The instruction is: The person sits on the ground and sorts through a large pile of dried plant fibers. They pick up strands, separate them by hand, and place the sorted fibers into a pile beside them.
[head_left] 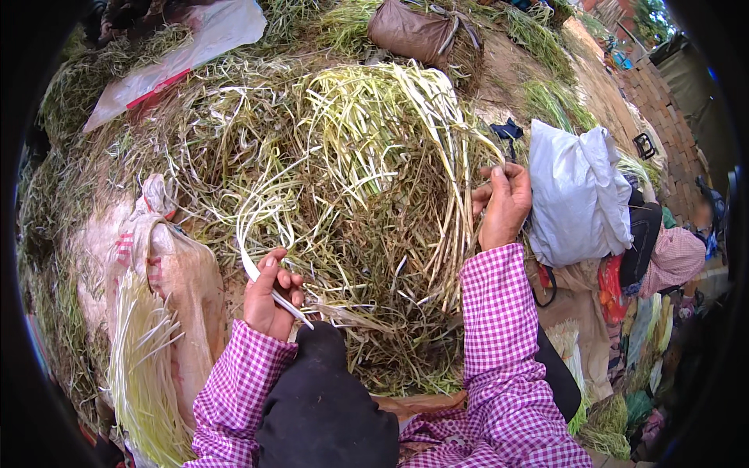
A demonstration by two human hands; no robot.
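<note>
Head view, and grasping a long white stalk [250, 267] in the left hand [269, 303], with thumb pressed over it and fingers curled; running low toward a black-clad knee [328, 390] at one end, looping up over the tangled green heap [382, 288] at the other. Across to the right hand [507, 204], pinching a pale strand [490, 147] between thumb and fingertips, right at the edge of the yellow-green bundle [351, 109] spread on top of the heap. Just beside that hand, spotting a stuffed white sack [577, 195]. Over left, seeing pale stalks [144, 351] against a dusty sack [191, 281].
</note>
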